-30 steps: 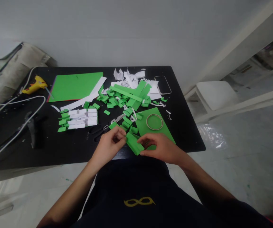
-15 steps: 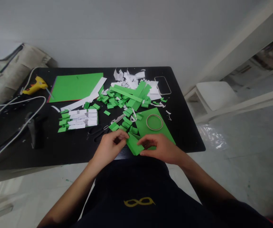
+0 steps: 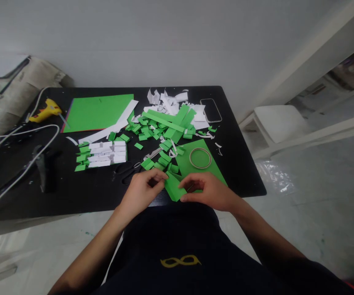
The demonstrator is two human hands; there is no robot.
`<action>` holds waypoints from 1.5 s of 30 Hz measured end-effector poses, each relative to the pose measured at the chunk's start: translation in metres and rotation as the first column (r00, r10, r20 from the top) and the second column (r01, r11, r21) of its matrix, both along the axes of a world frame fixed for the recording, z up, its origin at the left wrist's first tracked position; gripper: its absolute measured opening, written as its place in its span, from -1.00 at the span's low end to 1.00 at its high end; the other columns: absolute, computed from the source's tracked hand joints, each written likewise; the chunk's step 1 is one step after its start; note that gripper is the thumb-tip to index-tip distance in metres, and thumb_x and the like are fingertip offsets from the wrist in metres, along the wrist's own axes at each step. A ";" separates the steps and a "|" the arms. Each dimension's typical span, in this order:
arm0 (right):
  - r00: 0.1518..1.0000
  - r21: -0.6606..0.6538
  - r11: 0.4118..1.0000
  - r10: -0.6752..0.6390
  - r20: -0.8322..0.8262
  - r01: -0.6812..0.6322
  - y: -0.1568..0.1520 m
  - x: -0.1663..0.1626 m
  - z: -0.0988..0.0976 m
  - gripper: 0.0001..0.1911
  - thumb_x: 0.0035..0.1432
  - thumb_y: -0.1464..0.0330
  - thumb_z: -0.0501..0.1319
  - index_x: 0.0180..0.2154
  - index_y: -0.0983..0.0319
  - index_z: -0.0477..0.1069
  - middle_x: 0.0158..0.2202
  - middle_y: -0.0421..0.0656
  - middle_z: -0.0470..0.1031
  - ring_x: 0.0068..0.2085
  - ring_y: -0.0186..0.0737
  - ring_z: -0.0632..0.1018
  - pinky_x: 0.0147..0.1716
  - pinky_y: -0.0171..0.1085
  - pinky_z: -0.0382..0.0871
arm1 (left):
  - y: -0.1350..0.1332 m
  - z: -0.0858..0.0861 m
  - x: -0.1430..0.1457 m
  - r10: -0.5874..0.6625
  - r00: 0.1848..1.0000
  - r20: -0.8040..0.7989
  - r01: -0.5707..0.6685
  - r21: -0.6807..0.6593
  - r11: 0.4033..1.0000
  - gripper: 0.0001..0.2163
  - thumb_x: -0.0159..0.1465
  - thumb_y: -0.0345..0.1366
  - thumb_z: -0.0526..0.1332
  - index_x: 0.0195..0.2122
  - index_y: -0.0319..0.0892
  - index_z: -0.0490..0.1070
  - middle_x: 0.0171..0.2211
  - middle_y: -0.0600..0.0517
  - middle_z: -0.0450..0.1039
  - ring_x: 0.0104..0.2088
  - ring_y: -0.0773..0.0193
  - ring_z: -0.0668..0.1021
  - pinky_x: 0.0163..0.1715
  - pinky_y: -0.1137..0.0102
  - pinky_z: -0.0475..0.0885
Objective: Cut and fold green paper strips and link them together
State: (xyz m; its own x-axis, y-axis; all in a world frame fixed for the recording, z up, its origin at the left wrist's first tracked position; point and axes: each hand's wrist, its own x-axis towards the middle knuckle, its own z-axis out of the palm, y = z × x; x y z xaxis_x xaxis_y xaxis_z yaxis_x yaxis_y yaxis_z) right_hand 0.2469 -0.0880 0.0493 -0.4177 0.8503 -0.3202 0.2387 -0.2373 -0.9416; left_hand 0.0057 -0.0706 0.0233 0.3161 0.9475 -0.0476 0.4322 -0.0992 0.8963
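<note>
Both my hands meet at the near edge of the black table [image 3: 72, 192]. My left hand [image 3: 142, 190] pinches the far corner of a green foam piece [image 3: 173, 188] with thumb and fingertips. My right hand [image 3: 209, 190] grips the same piece from the right, fingers curled over it. Just beyond lie black-handled scissors [image 3: 130, 168], a green foam sheet [image 3: 192, 168] with a tape ring [image 3: 200, 157] on it, and a heap of cut green strips [image 3: 164, 127].
A row of white and green cut pieces [image 3: 103, 153] lies left of centre. Behind it is a large green sheet [image 3: 98, 111], a yellow glue gun [image 3: 46, 110] with white cables [image 3: 26, 133], white paper scraps [image 3: 167, 98] and a phone [image 3: 211, 110]. A white chair [image 3: 275, 123] stands right.
The green foam piece has turned slightly and moved a little toward me between my hands; my left fingers have closed further onto its corner. The table's contents are unchanged.
</note>
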 end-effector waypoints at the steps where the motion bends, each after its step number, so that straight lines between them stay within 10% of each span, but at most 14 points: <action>1: 1.000 0.003 1.000 0.003 0.006 -0.003 0.000 0.000 0.000 -0.72 0.02 0.33 0.55 -0.20 0.23 0.64 -0.27 -0.15 0.69 -0.22 -0.17 0.68 -0.09 -0.11 0.62 | 0.000 0.000 0.000 0.000 1.000 -0.002 0.000 0.004 1.000 -0.88 0.25 -0.34 0.24 -0.27 -0.13 0.60 -0.39 0.04 0.65 -0.37 0.23 0.66 -0.33 0.38 0.51; 11: 0.980 0.240 0.971 -0.065 0.186 0.019 -0.005 -0.004 0.003 -0.92 0.30 0.36 0.33 -0.24 0.21 0.60 -0.26 -0.12 0.70 -0.23 -0.17 0.69 -0.21 -0.19 0.60 | -0.001 0.000 -0.001 0.016 1.000 -0.013 -0.017 -0.021 1.000 -0.90 0.24 -0.33 0.25 -0.24 -0.13 0.55 -0.34 0.04 0.64 -0.32 0.22 0.66 -0.30 0.36 0.51; 18: 0.955 0.676 0.736 -0.174 0.240 -0.036 -0.011 -0.010 -0.005 -0.90 0.42 0.41 0.21 -0.19 0.18 0.50 -0.07 -0.01 0.60 -0.01 -0.03 0.64 0.01 -0.02 0.58 | -0.002 -0.001 -0.001 0.019 1.000 -0.017 -0.019 -0.027 0.999 -0.86 0.25 -0.36 0.25 -0.17 -0.10 0.39 -0.42 0.13 0.54 -0.39 0.27 0.60 -0.36 0.41 0.43; 45: 0.932 0.845 0.529 -0.342 0.121 0.084 -0.020 -0.019 -0.011 -0.89 0.44 0.51 0.18 -0.12 0.20 0.42 -0.22 -0.09 0.57 -0.18 -0.17 0.63 -0.16 -0.19 0.57 | -0.002 0.007 0.006 -0.046 0.994 -0.095 0.055 0.094 0.994 -0.89 0.27 -0.35 0.39 -0.19 -0.12 0.52 -0.44 0.14 0.56 -0.44 0.30 0.58 -0.36 0.43 0.44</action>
State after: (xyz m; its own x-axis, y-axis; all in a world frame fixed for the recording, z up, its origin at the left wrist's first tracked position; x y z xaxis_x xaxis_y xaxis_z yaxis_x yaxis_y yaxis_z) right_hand 0.2274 -0.1079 0.0379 -0.2052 0.8410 0.5007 0.5348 0.5248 -0.6623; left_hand 0.0113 -0.0722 0.0306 0.3624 0.9319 0.0116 0.5051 -0.2069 0.8379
